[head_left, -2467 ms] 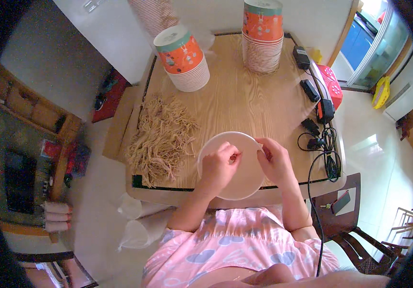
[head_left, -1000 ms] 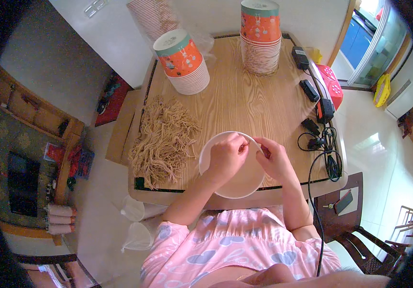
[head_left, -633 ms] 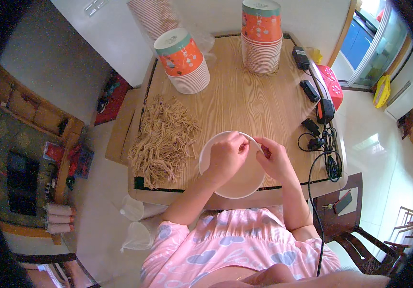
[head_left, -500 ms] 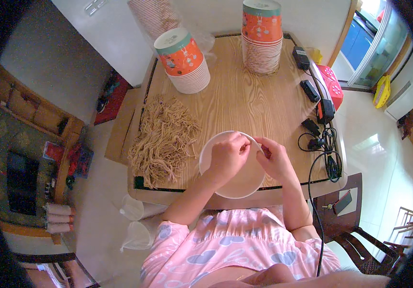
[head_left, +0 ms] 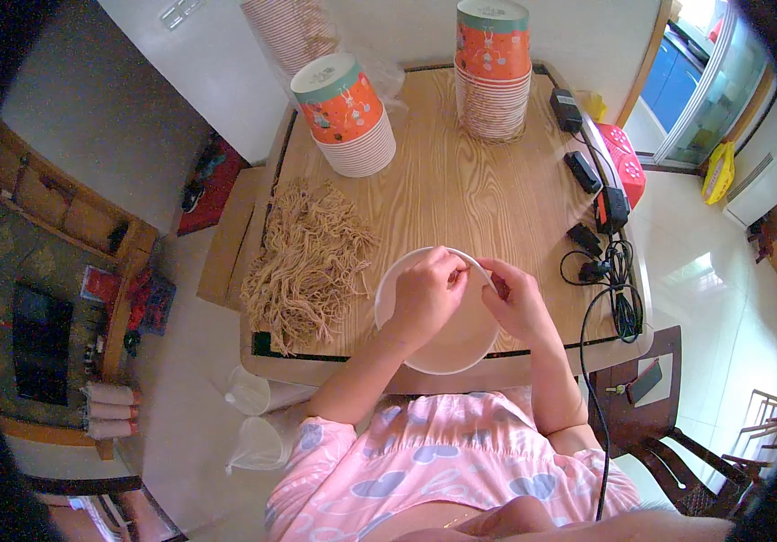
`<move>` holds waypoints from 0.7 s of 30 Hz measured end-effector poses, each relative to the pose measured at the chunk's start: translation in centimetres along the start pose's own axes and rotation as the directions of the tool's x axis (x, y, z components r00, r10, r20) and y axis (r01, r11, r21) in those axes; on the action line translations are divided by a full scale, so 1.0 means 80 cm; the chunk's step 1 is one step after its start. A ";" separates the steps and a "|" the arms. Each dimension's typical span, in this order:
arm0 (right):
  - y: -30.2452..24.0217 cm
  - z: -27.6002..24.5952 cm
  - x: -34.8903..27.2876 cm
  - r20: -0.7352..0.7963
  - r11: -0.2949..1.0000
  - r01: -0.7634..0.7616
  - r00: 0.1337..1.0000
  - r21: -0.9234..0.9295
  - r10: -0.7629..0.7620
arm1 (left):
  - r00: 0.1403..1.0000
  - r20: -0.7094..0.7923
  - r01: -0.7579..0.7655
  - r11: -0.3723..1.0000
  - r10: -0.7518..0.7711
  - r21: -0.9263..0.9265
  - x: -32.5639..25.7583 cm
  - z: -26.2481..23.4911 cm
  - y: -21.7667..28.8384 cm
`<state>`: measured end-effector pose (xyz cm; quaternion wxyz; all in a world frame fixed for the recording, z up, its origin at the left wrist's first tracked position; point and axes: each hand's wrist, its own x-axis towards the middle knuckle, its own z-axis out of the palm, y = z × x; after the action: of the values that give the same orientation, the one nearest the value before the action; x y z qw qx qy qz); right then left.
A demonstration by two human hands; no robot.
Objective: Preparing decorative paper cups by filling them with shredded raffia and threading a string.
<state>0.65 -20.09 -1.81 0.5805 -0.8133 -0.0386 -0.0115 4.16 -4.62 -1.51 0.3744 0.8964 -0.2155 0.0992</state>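
Note:
In front of me at the table's near edge is a white paper bucket [head_left: 457, 350], its open mouth facing up. My right hand [head_left: 519, 305] is closed on its right far rim, the thumb inside the wall. My left hand [head_left: 429, 294] reaches over the mouth, fingers pinched together just inside the far rim. Whatever those fingertips hold is too small and hidden to make out. A loose heap of tan twisted cords [head_left: 309, 266] lies left of the bucket.
Two stacks of upturned paper buckets, a left stack [head_left: 352, 135] and a taller right stack [head_left: 494, 77], stand at the table's far side. Black adapters [head_left: 582, 172] and a coiled cable [head_left: 625, 303] line the right edge. A chair [head_left: 664, 388] stands at the right.
The left hand has shifted very slightly at the rim. The bucket, the right hand and the cords look the same.

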 end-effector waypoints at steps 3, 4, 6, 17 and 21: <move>0.003 0.000 0.000 0.016 1.000 0.008 1.000 -0.017 -0.008 | 1.000 -0.012 -0.001 1.000 0.001 0.001 0.000 0.001 -0.001; 0.004 0.000 0.000 0.021 1.000 0.019 1.000 -0.019 -0.018 | 1.000 -0.024 -0.018 1.000 0.018 -0.001 0.000 0.001 -0.002; 0.003 -0.001 0.000 0.025 0.999 0.030 0.999 -0.019 -0.029 | 0.999 -0.029 -0.013 1.000 0.013 -0.014 0.000 0.001 0.001; 0.002 -0.001 0.001 0.035 0.999 0.053 0.998 -0.003 -0.053 | 1.000 -0.026 -0.015 1.000 0.014 -0.025 0.000 -0.001 0.004; 0.003 -0.001 0.001 0.047 0.999 0.028 0.998 0.024 -0.030 | 0.999 -0.041 0.000 1.000 -0.001 -0.021 -0.001 -0.001 0.004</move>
<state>0.75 -20.20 -1.98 0.5886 -0.8059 -0.0643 -0.0001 3.95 -4.72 -1.27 0.3880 0.8903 -0.2086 0.1153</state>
